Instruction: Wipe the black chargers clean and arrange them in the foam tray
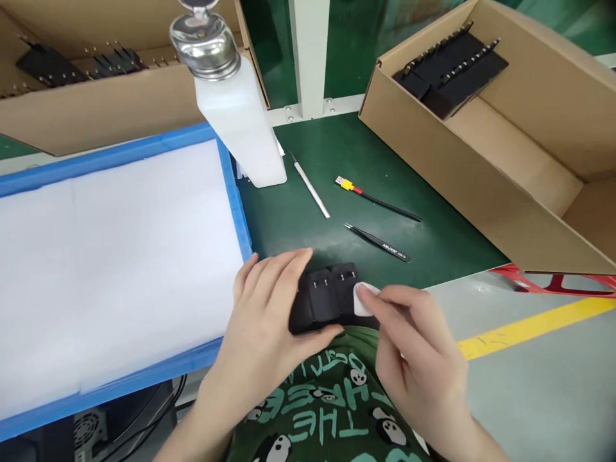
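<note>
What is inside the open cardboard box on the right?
Inside the cardboard box lie flat black parts with rows of metal pins, stacked at its far end. The rest shows bare cardboard floor; the near wall hides the floor just behind it.

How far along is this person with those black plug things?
Done: cannot tell; the blue-rimmed tray with white foam holds none. In hand: the left hand grips two black plastic plug adapters while the right hand presses a small white pad on one. Left, likely: more black parts fill both cardboard boxes.
</note>
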The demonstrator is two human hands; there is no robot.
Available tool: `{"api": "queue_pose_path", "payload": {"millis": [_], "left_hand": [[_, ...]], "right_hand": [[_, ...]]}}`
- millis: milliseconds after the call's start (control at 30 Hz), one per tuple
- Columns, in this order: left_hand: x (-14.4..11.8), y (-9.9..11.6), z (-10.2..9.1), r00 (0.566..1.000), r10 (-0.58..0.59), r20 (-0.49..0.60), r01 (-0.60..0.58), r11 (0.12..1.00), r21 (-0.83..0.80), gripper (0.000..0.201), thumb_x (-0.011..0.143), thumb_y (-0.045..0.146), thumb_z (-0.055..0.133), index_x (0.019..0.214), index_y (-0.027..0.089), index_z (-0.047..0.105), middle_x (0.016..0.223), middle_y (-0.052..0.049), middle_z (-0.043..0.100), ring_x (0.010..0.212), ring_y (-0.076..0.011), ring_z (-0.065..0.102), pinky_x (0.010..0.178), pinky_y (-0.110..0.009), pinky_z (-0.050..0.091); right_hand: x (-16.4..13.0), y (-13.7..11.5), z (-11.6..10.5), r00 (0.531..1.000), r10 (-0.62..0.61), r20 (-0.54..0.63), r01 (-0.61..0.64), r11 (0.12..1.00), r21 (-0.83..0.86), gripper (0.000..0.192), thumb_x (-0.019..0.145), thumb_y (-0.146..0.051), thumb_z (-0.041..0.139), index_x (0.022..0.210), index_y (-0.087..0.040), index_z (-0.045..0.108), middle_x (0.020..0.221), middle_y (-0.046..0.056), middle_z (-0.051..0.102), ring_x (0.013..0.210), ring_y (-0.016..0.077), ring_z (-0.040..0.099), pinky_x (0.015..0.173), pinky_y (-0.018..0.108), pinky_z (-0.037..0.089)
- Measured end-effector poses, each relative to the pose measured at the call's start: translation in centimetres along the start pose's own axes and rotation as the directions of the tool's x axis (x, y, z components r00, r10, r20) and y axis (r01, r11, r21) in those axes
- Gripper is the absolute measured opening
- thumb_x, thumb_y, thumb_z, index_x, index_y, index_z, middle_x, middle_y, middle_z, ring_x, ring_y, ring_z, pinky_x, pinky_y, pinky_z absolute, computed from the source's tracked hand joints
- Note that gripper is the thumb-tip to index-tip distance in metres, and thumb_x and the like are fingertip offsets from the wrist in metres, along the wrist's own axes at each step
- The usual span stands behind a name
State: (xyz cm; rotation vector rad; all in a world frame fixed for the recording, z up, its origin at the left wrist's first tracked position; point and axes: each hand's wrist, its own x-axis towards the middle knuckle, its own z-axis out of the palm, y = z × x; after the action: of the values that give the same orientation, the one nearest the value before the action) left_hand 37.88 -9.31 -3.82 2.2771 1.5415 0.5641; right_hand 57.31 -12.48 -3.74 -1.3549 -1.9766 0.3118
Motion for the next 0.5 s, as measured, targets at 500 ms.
{"api": "queue_pose_path", "payload": {"millis": [500], "left_hand": [[1.6,1.1,0.8,0.999,-0.020,0.034,0.024,0.990,-0.138,0.034,0.085,0.025,0.073,0.116,0.017,0.063,0.114,-0.006,0.074,0.103,-0.0270,0.067,0.089,-0.045,0.052]], "right_hand": [[-0.4,-1.2,2.0,0.989,-0.130,0.076,0.143,0.967,-0.211,0.042,0.087,0.009,0.047,0.127,0.000,0.058,0.108,0.020,0.062,0.094,0.0250,0.061,0.077,0.041,0.057]]}}
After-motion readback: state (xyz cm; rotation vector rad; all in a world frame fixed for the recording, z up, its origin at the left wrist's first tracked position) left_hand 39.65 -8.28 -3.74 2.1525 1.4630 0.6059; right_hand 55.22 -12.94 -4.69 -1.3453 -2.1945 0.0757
